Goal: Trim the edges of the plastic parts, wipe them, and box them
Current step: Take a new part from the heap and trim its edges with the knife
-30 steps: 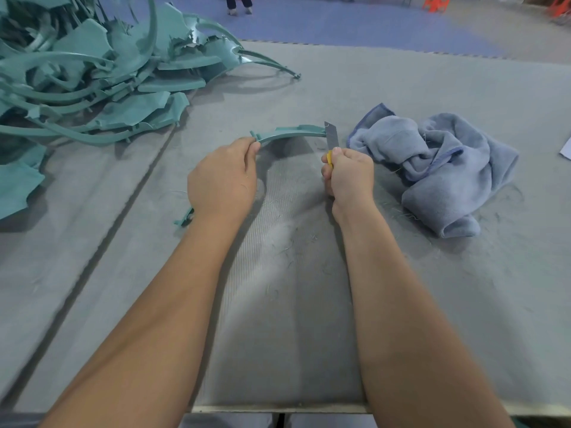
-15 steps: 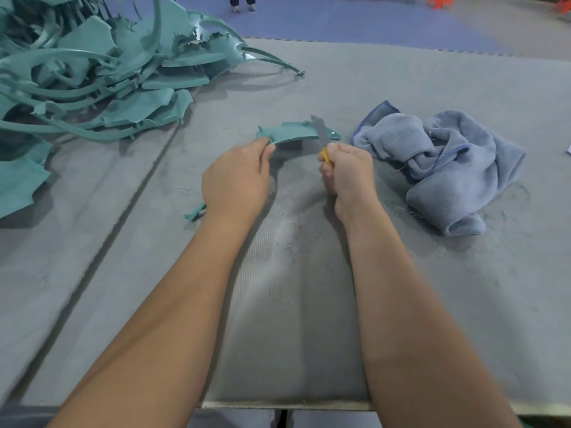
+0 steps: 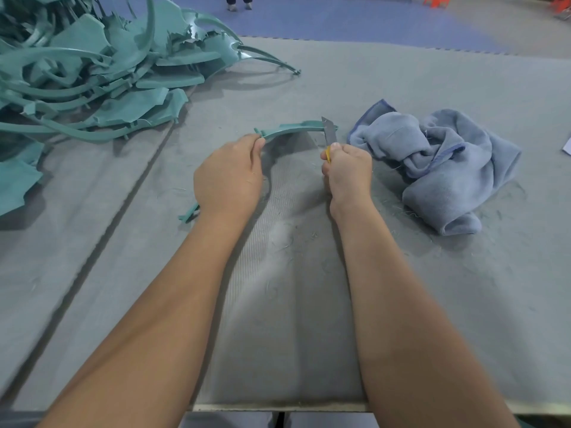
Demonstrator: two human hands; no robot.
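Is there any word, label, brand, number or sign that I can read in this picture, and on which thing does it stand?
None can be read.
Steel blade of the yellow-handled utility knife: no marking shows.
Curved teal plastic part: plain.
Crumpled blue-grey cloth: plain.
White paper scrap at the right edge: no print shows.

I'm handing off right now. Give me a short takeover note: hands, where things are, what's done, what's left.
Left hand grips the curved teal plastic part. Right hand grips the yellow-handled utility knife, blade at the part's far end.
Crumpled blue cloth lies to the right; pile of teal plastic parts far left on the grey table mat.
Trimming under way. Left: wipe, box. No box in view.
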